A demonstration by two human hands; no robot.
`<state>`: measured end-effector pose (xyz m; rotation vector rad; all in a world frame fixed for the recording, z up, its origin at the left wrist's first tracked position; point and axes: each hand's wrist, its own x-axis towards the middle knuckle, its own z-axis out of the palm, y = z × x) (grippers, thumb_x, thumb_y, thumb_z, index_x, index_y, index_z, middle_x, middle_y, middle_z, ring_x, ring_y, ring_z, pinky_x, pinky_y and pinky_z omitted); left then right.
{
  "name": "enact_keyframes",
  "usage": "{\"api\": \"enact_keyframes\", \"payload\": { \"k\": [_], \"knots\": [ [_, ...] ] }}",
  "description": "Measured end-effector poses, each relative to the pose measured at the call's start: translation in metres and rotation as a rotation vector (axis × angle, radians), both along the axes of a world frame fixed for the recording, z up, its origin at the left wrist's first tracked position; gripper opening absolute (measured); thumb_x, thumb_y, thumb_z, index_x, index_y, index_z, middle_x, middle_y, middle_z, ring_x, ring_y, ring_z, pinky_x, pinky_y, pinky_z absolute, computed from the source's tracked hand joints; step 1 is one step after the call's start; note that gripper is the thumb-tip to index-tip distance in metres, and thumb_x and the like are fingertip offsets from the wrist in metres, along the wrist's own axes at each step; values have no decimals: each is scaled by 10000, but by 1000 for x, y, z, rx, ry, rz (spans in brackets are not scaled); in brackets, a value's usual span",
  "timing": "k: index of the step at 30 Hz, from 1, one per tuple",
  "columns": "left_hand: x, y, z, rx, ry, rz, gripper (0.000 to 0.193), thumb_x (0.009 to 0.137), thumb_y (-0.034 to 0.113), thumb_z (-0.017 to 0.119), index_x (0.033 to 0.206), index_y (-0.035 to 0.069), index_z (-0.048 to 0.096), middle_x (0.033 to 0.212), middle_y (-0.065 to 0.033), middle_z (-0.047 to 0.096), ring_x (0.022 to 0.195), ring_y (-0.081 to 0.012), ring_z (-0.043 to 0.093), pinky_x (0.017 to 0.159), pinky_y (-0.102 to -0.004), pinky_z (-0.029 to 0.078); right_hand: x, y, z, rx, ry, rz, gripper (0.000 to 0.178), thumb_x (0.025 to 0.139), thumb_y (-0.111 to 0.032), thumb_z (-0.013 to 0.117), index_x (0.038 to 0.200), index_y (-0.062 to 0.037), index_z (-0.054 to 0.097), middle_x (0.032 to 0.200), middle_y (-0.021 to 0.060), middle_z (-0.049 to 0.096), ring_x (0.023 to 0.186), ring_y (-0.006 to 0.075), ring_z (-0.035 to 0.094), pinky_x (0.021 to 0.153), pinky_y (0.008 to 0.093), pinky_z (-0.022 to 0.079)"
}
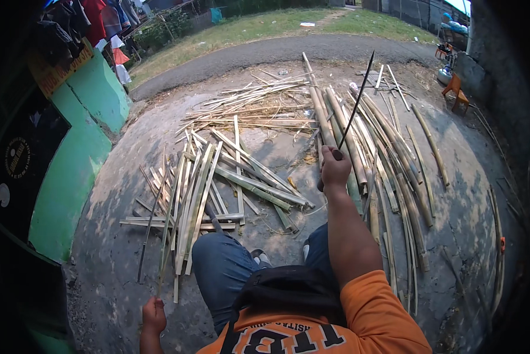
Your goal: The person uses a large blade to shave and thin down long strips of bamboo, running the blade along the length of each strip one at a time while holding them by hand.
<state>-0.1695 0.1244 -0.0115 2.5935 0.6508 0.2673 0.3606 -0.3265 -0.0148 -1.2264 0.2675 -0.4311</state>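
Observation:
My right hand (336, 171), raised in front of me, is closed around the handle of a machete. Its long, thin, dark blade (357, 105) points up and away from me. Low on the left, my left hand (154, 317) is closed on the near end of a narrow bamboo strip (165, 251). That strip runs forward along the left side of a heap of split bamboo slats (200, 197). Under and beyond my right hand lie whole bamboo poles (347, 138), with the blade crossing over them in view.
A second pile of thin bamboo strips (250, 112) lies farther off. Longer poles (409, 159) spread over the concrete on the right. At left stands a green wall (61, 171); an orange chair (455, 93) is at the far right. A paved road (217, 66) crosses beyond.

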Motion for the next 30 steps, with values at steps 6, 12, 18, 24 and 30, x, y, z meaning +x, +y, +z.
{"api": "enact_keyframes", "payload": {
  "k": [6, 12, 18, 24, 30],
  "knots": [
    [50, -36, 1, -859, -7, 30, 531, 1089, 576, 484, 918, 81, 567, 679, 62, 445, 589, -57, 407, 529, -252, 317, -29, 28, 1, -348, -140, 61, 247, 887, -245, 816, 880, -20, 715, 703, 95, 694, 622, 218, 664, 609, 369, 507],
    [116, -67, -2, -793, -78, -137, 520, 1085, 583, 487, 931, 91, 559, 673, 48, 447, 597, -56, 400, 541, -239, 312, -71, 55, 17, -833, -457, 300, 254, 846, -286, 828, 947, -76, 729, 777, 164, 723, 725, 386, 714, 664, 460, 571],
    [165, -105, 28, -1041, 92, -129, 560, 1065, 644, 456, 958, 99, 526, 668, 74, 367, 563, -45, 325, 515, -243, 255, -90, 63, 35, -1075, -344, 953, 409, 847, -460, 806, 879, -63, 714, 783, 179, 707, 786, 419, 700, 706, 502, 540],
    [175, -103, 35, -1235, 255, -171, 596, 1042, 712, 389, 966, 128, 484, 677, 87, 313, 542, -41, 271, 504, -246, 224, -85, 54, 51, -1235, -267, 1012, 344, 838, -415, 811, 900, -88, 721, 800, 160, 712, 830, 402, 703, 742, 512, 542],
    [177, -111, 35, -1056, 175, -148, 542, 1078, 633, 424, 964, 111, 519, 690, 79, 352, 568, -42, 299, 519, -240, 236, -77, 39, 52, -1305, -258, 1020, 338, 835, -377, 827, 829, -68, 690, 741, 161, 686, 770, 416, 684, 699, 503, 519]
  ]
}}
